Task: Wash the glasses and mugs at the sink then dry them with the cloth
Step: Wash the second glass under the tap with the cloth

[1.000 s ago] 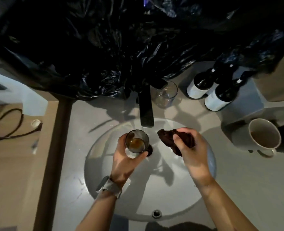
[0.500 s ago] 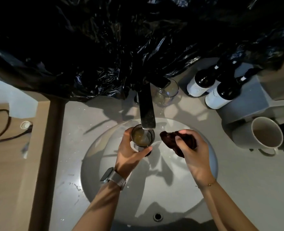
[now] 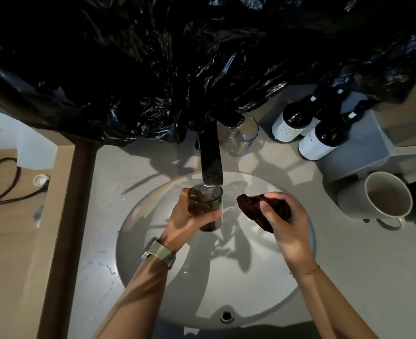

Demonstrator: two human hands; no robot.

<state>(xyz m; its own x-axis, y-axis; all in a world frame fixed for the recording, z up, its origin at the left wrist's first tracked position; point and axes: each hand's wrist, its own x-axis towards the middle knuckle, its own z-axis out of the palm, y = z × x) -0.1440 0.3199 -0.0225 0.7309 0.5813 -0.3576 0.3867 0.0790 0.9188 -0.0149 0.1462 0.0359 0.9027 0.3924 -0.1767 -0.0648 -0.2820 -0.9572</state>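
Fingers: my left hand (image 3: 190,220) curled round glass (image 3: 205,206), right hand (image 3: 285,223) bunched on cloth (image 3: 253,207) | sink (image 3: 153,241): glass at basin's 12 o'clock, cloth at 2 | tap (image 3: 210,157): glass raised since a second ago, rim now under spout | means: rinsing begins, drying waits | mug (image 3: 383,199) at 3 o'clock unwashed

Left hand (image 3: 187,217) curled round a glass (image 3: 205,207), thumb across its front, watch on wrist. Right hand (image 3: 287,226) bunched on a dark cloth (image 3: 253,206), forearms angled inward.
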